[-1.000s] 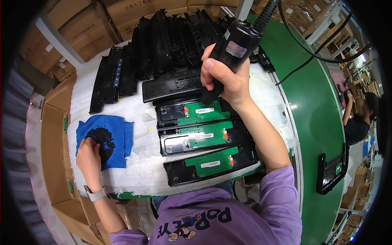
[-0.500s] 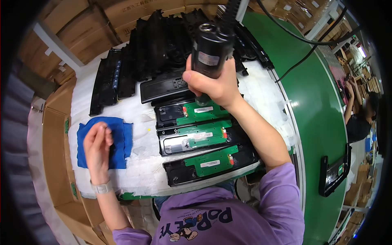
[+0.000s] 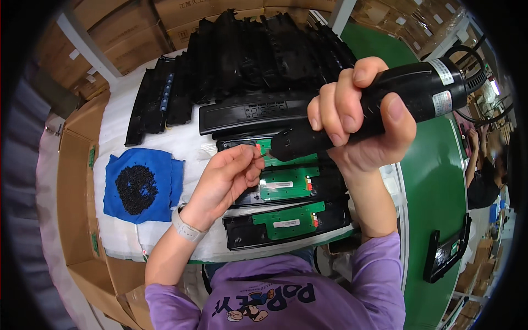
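Note:
My right hand [image 3: 360, 118] grips a black electric screwdriver [image 3: 385, 107] lying nearly level, its tip pointing left above the nearest of three black housings with green circuit boards [image 3: 286, 184]. Fingers of my left hand [image 3: 228, 176] are pinched together right at the tool's tip, seemingly on a small screw that is too small to make out. A blue cloth [image 3: 140, 184] with a heap of black screws [image 3: 135, 188] lies to the left on the white padded bench [image 3: 192, 143]. Another black housing [image 3: 253, 113] lies face up behind the three.
A row of black plastic covers [image 3: 242, 60] leans at the back of the bench. Cardboard boxes [image 3: 74, 165] stand on the left and behind. A green conveyor [image 3: 434, 181] runs on the right with a black part [image 3: 448, 253] on it; another person [image 3: 487, 176] is beyond.
My left hand left the blue cloth and came up to the screwdriver tip. My right hand tilted the screwdriver from upright to nearly level and brought it closer.

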Demonstrator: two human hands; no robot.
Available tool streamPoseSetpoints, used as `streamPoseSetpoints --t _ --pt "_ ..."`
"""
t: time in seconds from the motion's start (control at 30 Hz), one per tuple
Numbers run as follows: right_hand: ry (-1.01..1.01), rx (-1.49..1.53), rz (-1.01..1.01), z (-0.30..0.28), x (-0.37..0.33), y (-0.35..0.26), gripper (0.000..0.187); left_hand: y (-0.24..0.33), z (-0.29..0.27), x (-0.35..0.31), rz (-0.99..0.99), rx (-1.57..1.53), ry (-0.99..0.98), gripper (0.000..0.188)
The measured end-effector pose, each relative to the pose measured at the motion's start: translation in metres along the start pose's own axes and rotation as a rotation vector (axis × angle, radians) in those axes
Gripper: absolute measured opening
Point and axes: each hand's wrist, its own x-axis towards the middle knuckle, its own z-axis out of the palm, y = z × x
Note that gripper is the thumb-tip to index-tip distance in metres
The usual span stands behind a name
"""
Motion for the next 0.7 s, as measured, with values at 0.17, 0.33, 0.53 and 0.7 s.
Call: streamPoseSetpoints --t 0.17,0.33,0.53,0.7 --pt "-0.002 0.006 0.026 -0.003 -0.003 0.007 0.033 -0.005 0.000 -0.002 0.012 0.050 -0.022 0.020" --pt "0.003 -0.045 0.055 0.000 -0.006 0.010 0.033 -0.009 -0.002 -0.003 0.042 0.061 0.004 0.019" --pt "0.120 -0.084 0.056 0.006 -0.011 0.014 0.032 -0.010 -0.007 -0.005 0.055 0.047 -0.013 0.019" --pt "0.189 -0.120 0.102 -0.004 -0.006 0.008 0.027 -0.010 0.008 -0.007 0.203 0.412 0.220 0.019"
